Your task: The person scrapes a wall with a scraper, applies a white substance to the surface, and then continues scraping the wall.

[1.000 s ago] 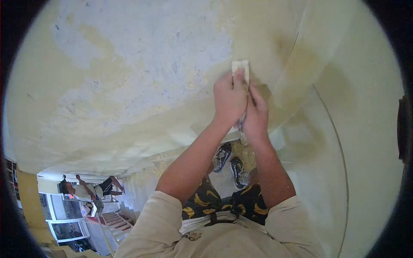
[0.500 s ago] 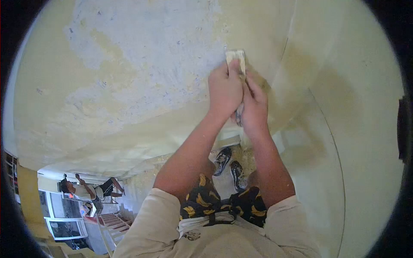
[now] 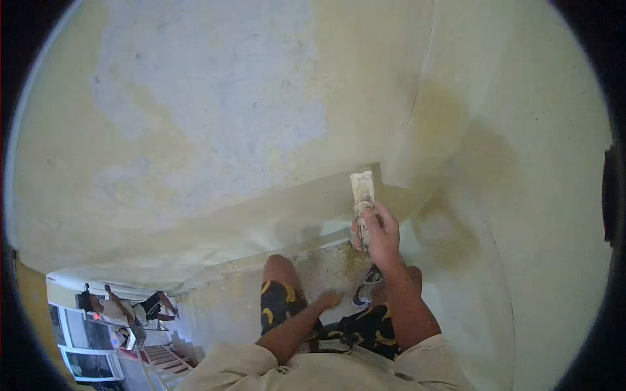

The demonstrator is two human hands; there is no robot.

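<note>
My right hand (image 3: 380, 236) is wrapped round the handle of a putty knife (image 3: 362, 188). The blade is caked with pale filler and points up, away from me, in front of the lower wall. My left hand (image 3: 329, 300) is down by my thighs, its fingers curled in, with nothing showing in them. Before me stands a yellowish wall (image 3: 215, 163) with a large whitish patch (image 3: 222, 72) of worn or skimmed surface.
A crack (image 3: 422, 75) runs near the corner, where a second wall (image 3: 554, 195) stands on the right. Far left, a person (image 3: 127, 309) in a white top works at the wall, near a ladder (image 3: 163, 358) and windows (image 3: 88, 339). My shoe (image 3: 366, 287) is on the stained floor.
My hands have come apart and down from the wall. The left has let go and dropped to my thighs; the right has lowered, keeping the putty knife.
</note>
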